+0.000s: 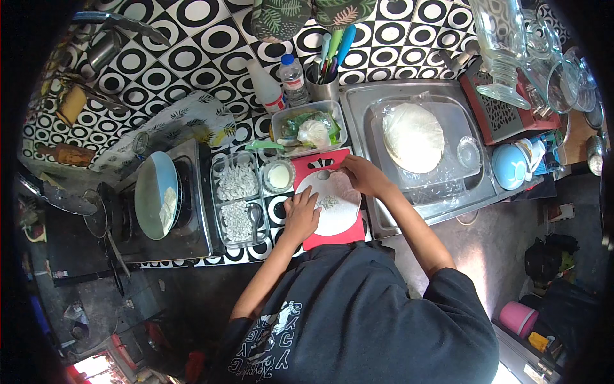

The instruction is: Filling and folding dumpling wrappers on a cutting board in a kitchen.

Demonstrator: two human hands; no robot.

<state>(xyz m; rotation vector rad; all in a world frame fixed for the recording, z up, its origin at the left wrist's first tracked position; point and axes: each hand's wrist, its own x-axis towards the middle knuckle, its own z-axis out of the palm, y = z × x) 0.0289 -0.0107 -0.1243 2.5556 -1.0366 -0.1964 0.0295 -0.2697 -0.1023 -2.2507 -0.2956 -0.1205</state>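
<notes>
A round white wrapper sheet [338, 223] lies on a red cutting board [356, 235] in front of me. A small heap of finely cut pale filling [328, 202] sits near its middle. My left hand [303, 213] rests on the wrapper's left edge with its fingers apart. At the far right edge, my right hand [362, 175] grips a metal spoon [324, 174], its bowl over the top of the wrapper. Left of the board stand a glass bowl of white paste [278, 176] and a divided glass container [240, 200] with white pieces in both compartments.
Wrapper sheets [412, 139] in clear plastic lie over the steel sink [407, 88], beside a small glass bowl [469, 152]. A plastic tub [309, 152], water bottle [292, 81] and utensil cup [324, 91] stand behind the board. Leftward, a large dish [148, 197] sits on the stove [199, 240].
</notes>
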